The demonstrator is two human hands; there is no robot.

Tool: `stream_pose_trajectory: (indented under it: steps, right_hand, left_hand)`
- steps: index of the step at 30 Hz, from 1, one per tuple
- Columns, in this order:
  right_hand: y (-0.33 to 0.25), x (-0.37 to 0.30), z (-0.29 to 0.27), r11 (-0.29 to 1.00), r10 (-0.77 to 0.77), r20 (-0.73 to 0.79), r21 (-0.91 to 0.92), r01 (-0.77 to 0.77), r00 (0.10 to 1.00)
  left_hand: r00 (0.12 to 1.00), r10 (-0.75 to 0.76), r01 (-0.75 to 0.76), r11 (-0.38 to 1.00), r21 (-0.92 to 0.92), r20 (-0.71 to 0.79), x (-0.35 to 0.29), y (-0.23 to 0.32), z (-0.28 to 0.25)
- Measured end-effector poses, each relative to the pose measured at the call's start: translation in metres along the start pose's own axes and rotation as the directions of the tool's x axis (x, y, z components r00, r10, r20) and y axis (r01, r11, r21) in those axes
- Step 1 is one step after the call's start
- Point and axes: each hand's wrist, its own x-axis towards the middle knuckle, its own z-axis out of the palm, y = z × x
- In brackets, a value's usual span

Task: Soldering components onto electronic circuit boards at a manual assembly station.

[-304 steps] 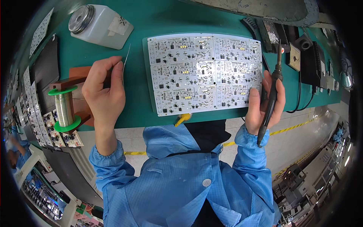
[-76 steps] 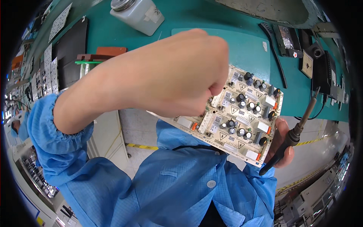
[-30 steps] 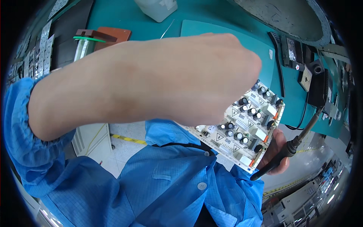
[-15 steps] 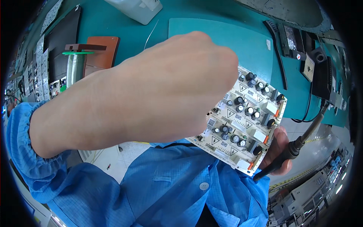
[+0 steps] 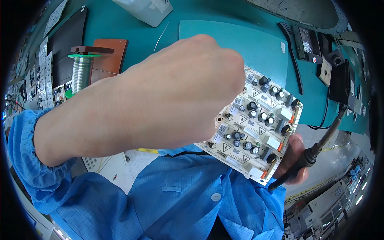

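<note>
- The left hand fills the middle of the view, raised close to the camera and curled into a loose fist; it sits at the left edge of the circuit board, but its fingers are turned away, so whether they grip the board cannot be told.
- The circuit board is held up off the bench, tilted, component side toward the camera — black cylindrical capacitors, white blocks and small orange parts stand on it.
- The right hand is under the board's lower right corner, its fingers wrapped around the dark handle of a soldering iron; the same hand appears to prop the board's edge.
- The iron's handle slants from lower left to upper right, its cord running on up toward the equipment at the right edge of the bench.
- On the bench behind — a teal mat, a spool of solder wire with green flanges on a brown stand, and a white dispenser bottle at the top edge.
- A row of small white boards lies along the far left of the bench.
- Both forearms wear blue sleeves with gathered cuffs.
</note>
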Motion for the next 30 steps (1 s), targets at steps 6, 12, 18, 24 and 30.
stream_pose_trajectory:
  steps: [6, 12, 18, 24, 30]
  right_hand:
    - [0.000, -0.004, -0.014, 0.834, 0.331, -0.019, 0.474, -0.283, 0.944]
    - [-0.007, -0.003, -0.011, 0.747, 0.419, -0.032, 0.580, -0.325, 0.907]
    - [-0.002, -0.002, -0.016, 0.789, 0.412, -0.011, 0.505, -0.351, 0.911]
    - [0.007, -0.013, -0.022, 0.867, 0.371, -0.026, 0.368, -0.336, 0.928]
    - [0.009, -0.016, -0.026, 0.888, 0.327, 0.017, 0.337, -0.313, 0.945]
  left_hand:
    - [0.995, -0.064, 0.070, 0.994, -0.081, 0.070, -0.002, -0.001, -0.002]
    - [0.999, -0.030, 0.033, 0.990, -0.137, 0.029, -0.008, -0.006, -0.001]
    - [0.970, 0.115, -0.138, 0.986, -0.096, -0.215, -0.028, -0.003, 0.000]
    - [0.979, 0.012, 0.006, 0.996, 0.089, -0.202, -0.057, 0.029, 0.017]
    - [0.879, -0.051, 0.146, 0.975, 0.166, -0.474, -0.058, 0.028, 0.069]
